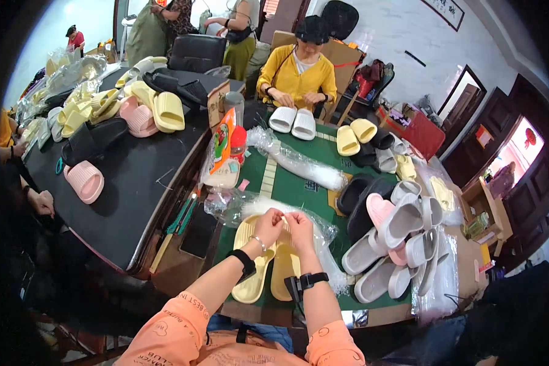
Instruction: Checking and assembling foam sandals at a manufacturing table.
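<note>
A pair of pale yellow slide sandals lies side by side in front of me, toes pointing away: the left slide (247,287) and the right slide (285,273). My left hand (268,230) and my right hand (300,232) meet above their straps, thumbs and fingertips pinched together. Whatever is between the fingertips is too small to make out. Just beyond the hands, a bundle of clear thin plastic strands (267,205) lies in a plastic bag. A second strand bundle (305,172) stretches across the green tabletop (257,184) farther off.
Grey slides (372,282) are heaped at right, with pink and black ones among them. White slides (293,123) stand before a person in yellow (299,70) opposite. Left is a dark table (119,210) with many slides. A red-capped jar (238,139) and an orange bag (223,140) stand between.
</note>
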### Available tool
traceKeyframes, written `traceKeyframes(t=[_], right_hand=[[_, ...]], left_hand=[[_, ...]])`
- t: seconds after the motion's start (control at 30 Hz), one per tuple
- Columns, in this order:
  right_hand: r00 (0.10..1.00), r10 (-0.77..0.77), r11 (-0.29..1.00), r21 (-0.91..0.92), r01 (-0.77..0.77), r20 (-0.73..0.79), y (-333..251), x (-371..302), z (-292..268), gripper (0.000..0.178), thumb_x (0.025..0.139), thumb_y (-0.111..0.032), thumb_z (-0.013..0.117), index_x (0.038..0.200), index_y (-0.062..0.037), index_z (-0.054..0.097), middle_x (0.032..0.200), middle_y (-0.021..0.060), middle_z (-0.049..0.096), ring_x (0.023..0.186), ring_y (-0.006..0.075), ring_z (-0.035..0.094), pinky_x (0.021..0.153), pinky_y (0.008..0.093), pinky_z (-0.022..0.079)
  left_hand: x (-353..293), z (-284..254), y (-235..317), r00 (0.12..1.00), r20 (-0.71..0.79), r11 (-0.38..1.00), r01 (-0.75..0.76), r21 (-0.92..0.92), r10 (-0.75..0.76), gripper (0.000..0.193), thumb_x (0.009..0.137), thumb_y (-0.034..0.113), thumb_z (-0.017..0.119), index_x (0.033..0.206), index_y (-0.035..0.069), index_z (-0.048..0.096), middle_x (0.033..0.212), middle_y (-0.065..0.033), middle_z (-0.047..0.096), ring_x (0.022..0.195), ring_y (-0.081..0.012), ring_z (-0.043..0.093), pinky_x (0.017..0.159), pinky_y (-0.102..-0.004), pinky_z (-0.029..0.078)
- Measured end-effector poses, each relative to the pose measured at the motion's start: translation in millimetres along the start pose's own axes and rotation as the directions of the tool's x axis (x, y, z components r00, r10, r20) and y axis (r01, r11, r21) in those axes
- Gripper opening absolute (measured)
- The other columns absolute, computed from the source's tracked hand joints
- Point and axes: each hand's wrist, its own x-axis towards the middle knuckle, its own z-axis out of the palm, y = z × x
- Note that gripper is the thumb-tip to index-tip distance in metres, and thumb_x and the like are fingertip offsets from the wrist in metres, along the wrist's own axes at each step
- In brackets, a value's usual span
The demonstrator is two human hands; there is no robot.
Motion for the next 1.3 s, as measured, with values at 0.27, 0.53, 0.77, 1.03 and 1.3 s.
traceKeyframes(t=[0.27,0.53,0.77,1.03,1.3], right_hand=[[0.995,-0.097,0.995,-0.007,0.097,0.030,-4.1,15.3,-2.1,0.018,0.081,-0.017,0.053,0.088,0.0000,0.054,0.076,0.0013,0.054,0.067,0.0074,0.047,0.064,0.0207,0.039],[0.974,0.028,0.995,0.088,-0.049,0.224,-13.8,-1.1,0.6,0.016,0.085,-0.014,0.047,0.091,-0.0017,0.054,0.061,-0.0034,0.045,0.056,0.0035,0.039,0.052,0.0180,0.034],[0.975,-0.062,0.998,0.039,0.055,0.215,-15.4,-3.0,1.2,0.017,0.083,-0.014,0.051,0.085,-0.0008,0.061,0.069,-0.0034,0.055,0.060,0.0019,0.042,0.054,0.0168,0.034],[0.972,-0.047,0.999,-0.012,0.052,0.231,-13.7,0.6,-0.2,0.017,0.082,-0.013,0.052,0.084,0.0018,0.059,0.073,-0.0005,0.058,0.067,0.0044,0.048,0.062,0.0187,0.038],[0.973,-0.049,0.999,0.003,0.050,0.226,-16.2,-2.7,-0.4,0.017,0.081,-0.013,0.052,0.083,0.0022,0.059,0.073,0.0004,0.059,0.067,0.0050,0.049,0.063,0.0192,0.039]], left_hand=[[14.9,-1.1,17.9,0.992,-0.085,0.991,0.081,-0.108,-0.090,0.006,0.078,0.006,0.054,0.081,0.002,0.054,0.068,0.0016,0.053,0.057,-0.0047,0.047,0.052,-0.0178,0.039],[8.6,-13.0,14.0,0.979,-0.062,0.909,0.154,-0.388,-0.192,0.007,0.084,0.009,0.048,0.088,0.003,0.052,0.071,-0.0006,0.052,0.050,-0.0037,0.038,0.046,-0.0169,0.033],[7.1,-12.5,18.6,0.972,-0.048,0.873,0.183,-0.453,-0.229,0.009,0.084,0.011,0.048,0.088,0.004,0.053,0.069,0.0017,0.051,0.050,-0.0025,0.036,0.045,-0.0164,0.030],[6.5,-11.8,26.9,0.971,-0.030,0.870,0.197,-0.452,-0.236,0.011,0.084,0.011,0.050,0.091,0.003,0.053,0.062,0.0046,0.044,0.049,-0.0026,0.035,0.045,-0.0165,0.029],[6.2,-12.8,21.6,0.969,-0.048,0.850,0.188,-0.492,-0.242,0.009,0.082,0.011,0.052,0.088,0.005,0.057,0.066,0.0056,0.048,0.052,-0.0016,0.037,0.046,-0.0162,0.031]])
